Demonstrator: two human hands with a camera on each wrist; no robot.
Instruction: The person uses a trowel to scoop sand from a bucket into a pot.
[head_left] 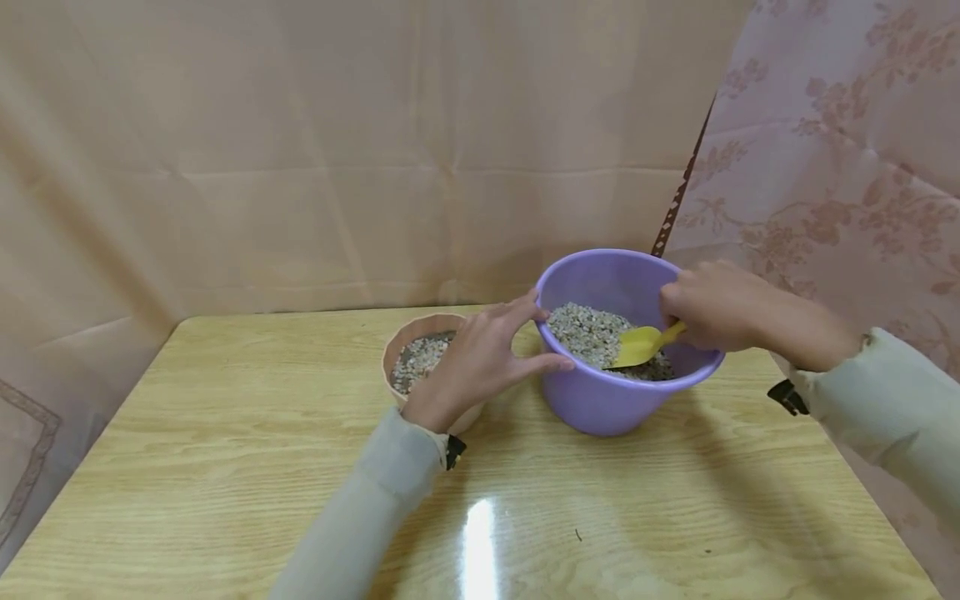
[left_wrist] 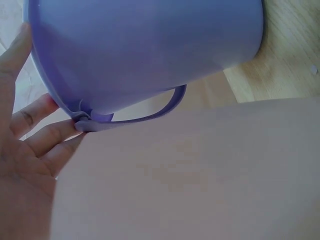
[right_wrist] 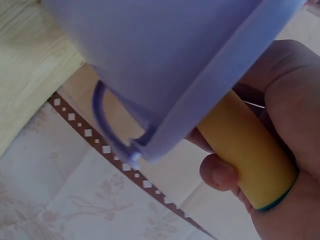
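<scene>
- One yellow scoop (head_left: 639,345), right of centre, clamped in my right hand (head_left: 716,304), apparently digging gravel (head_left: 587,330).
- My left hand (head_left: 480,348) grips the purple bucket (head_left: 596,402).
- Next likely needs: level lift.

The bucket (head_left: 600,408) on the right is purple. The scoop (head_left: 637,346) is yellow, and its handle (right_wrist: 250,150) ends in green. The gravel (head_left: 588,332) mixes grey, white and brown. The pot (head_left: 435,323) is peach. The table (head_left: 225,458) shows yellowish wood grain. The far cloth (head_left: 375,150) is beige; the right cloth (head_left: 862,167) is pale pink with darker flowers.
</scene>
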